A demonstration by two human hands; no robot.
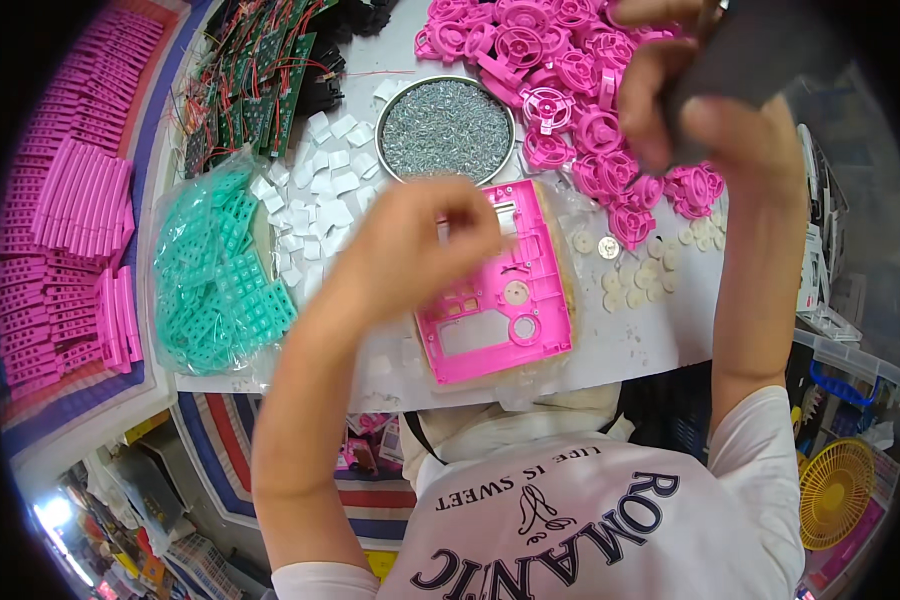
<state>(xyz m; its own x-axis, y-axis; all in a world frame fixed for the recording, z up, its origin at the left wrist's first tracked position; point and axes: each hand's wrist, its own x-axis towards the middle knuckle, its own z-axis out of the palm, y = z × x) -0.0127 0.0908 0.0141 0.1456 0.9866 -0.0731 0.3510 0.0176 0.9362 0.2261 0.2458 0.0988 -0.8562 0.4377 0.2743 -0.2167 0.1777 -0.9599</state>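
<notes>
My left hand (425, 245) hovers over the upper left corner of a pink plastic housing (500, 310) that lies flat on the white table (635, 345). Its fingertips are pinched together; whether they hold anything is hidden. My right hand (730, 130) is raised at the upper right and grips a dark grey tool (760, 50), above a pile of pink round wheel parts (560, 70). A round metal bowl of small silver screws (447, 128) stands just beyond the housing.
A bag of teal rubber keypads (220, 275) lies at the left, with small white squares (320, 195) beside it and green circuit boards (250, 90) behind. White discs (640, 280) lie right of the housing. Pink strips (70, 220) fill the far left. A yellow fan (835, 490) stands lower right.
</notes>
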